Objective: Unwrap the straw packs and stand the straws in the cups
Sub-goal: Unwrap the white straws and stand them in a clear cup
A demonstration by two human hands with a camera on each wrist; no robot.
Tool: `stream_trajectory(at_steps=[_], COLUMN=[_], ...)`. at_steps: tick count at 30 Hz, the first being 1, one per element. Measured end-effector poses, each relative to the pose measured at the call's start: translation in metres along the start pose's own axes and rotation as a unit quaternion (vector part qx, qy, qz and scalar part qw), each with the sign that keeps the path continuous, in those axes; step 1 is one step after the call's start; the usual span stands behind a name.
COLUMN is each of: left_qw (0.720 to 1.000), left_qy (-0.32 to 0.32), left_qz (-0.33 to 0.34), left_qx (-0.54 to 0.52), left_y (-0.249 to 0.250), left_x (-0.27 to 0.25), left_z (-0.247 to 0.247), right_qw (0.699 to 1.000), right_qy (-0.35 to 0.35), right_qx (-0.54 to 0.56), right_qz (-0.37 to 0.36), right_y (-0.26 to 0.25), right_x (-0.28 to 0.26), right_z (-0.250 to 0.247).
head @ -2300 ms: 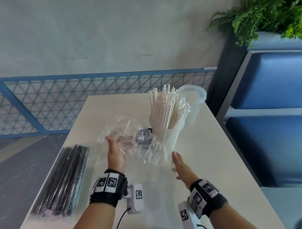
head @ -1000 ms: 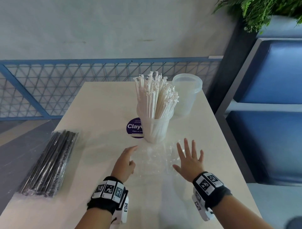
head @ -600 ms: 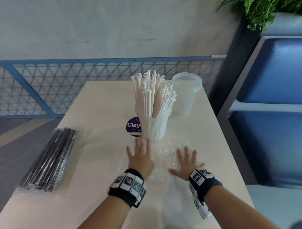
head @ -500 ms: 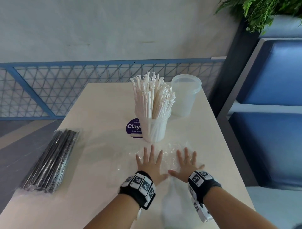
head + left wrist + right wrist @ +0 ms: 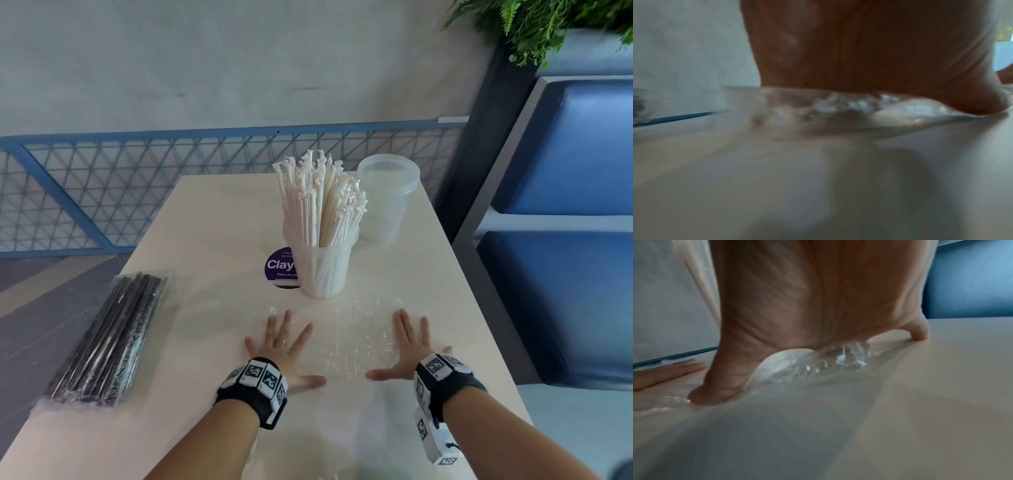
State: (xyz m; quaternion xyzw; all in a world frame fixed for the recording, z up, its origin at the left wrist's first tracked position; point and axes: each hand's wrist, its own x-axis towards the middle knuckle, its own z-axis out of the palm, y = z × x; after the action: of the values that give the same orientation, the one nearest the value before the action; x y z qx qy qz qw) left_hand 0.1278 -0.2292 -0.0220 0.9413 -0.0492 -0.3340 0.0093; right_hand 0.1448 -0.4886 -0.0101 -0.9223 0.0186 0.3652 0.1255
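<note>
A clear empty wrapper (image 5: 352, 337) lies flat on the cream table (image 5: 212, 219) in front of me. My left hand (image 5: 284, 346) presses its left part with fingers spread and straight. My right hand (image 5: 409, 346) presses its right part the same way. Both wrist views show a palm, the left (image 5: 869, 48) and the right (image 5: 818, 296), bearing down on crinkled film (image 5: 818, 363). Behind the wrapper a ribbed cup (image 5: 323, 270) holds a thick bunch of white straws (image 5: 320, 202). An empty clear cup (image 5: 387, 198) stands behind it to the right. A sealed pack of black straws (image 5: 113, 339) lies at the table's left edge.
A round purple sticker (image 5: 279, 269) sits beside the ribbed cup. A blue mesh railing (image 5: 137, 185) runs behind the table. Blue upholstered seats (image 5: 565, 257) and a dark post stand close on the right. A green plant (image 5: 534, 24) hangs at top right.
The crumpled wrapper was laid down and flattened. Both hands have slid apart, the left going left and the right going right, spreading the film.
</note>
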Motion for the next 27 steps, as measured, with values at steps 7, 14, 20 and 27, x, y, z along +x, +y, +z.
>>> stream_trajectory(at_steps=[7,14,20,27], left_qw=[1.000,0.852,0.895,0.865], left_qy=[0.010,0.411,0.246,0.157], left_qz=[0.023,0.099,0.205,0.221], left_qx=[0.013,-0.309,-0.311,-0.422], left_y=[-0.011,-0.035,-0.045,-0.032], left_x=[-0.009,-0.028,-0.014,0.028], left_z=[-0.016,-0.142,-0.215,-0.212], right_qw=[1.000,0.959,0.899,0.855], right_qy=[0.016,0.238,0.300,0.237], right_qx=[-0.016,0.097,0.249,0.379], right_qz=[0.015,-0.117,-0.199,-0.264], right_y=[-0.009,-0.075,-0.110,-0.135], right_x=[-0.009,-0.057,-0.040,-0.002], right_z=[-0.005,-0.080,-0.144,-0.158])
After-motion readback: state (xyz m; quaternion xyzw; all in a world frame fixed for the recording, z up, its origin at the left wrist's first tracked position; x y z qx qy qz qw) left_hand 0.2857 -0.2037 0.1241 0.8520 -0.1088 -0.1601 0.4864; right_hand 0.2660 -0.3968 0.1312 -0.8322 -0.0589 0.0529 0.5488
